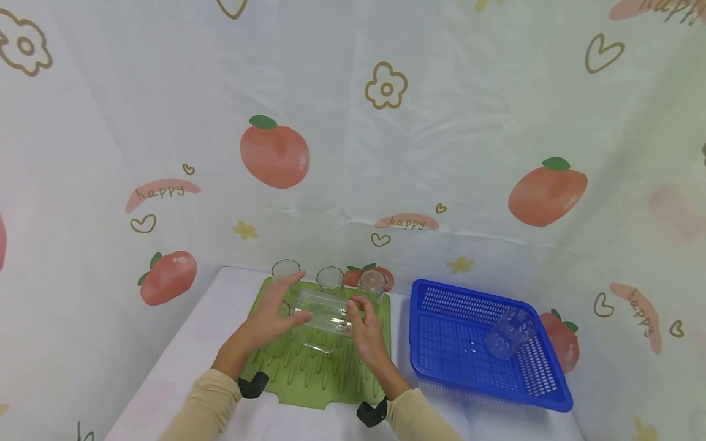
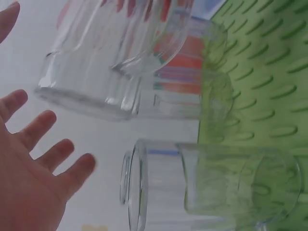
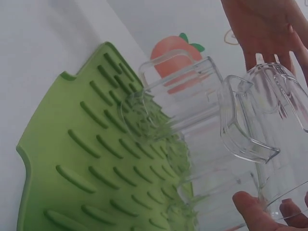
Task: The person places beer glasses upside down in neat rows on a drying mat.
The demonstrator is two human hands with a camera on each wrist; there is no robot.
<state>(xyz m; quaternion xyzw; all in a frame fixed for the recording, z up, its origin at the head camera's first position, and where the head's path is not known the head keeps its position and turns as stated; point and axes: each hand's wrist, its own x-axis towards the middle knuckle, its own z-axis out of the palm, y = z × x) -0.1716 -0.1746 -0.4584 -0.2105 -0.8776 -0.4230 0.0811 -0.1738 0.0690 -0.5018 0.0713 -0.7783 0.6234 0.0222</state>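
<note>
A clear glass mug with a handle is held on its side above a green drying mat. My right hand grips it at one end, the thumb and fingers at its rim. Beside the mug's other end is my left hand, fingers spread; a gap shows between them in the left wrist view. Another glass mug stands on the mat close to the left hand, partly hidden by it in the head view.
Along the mat's back edge stand more glass mugs, at left, middle and right. To the right, a blue plastic basket contains a glass mug lying tilted. A printed curtain hangs behind the white table.
</note>
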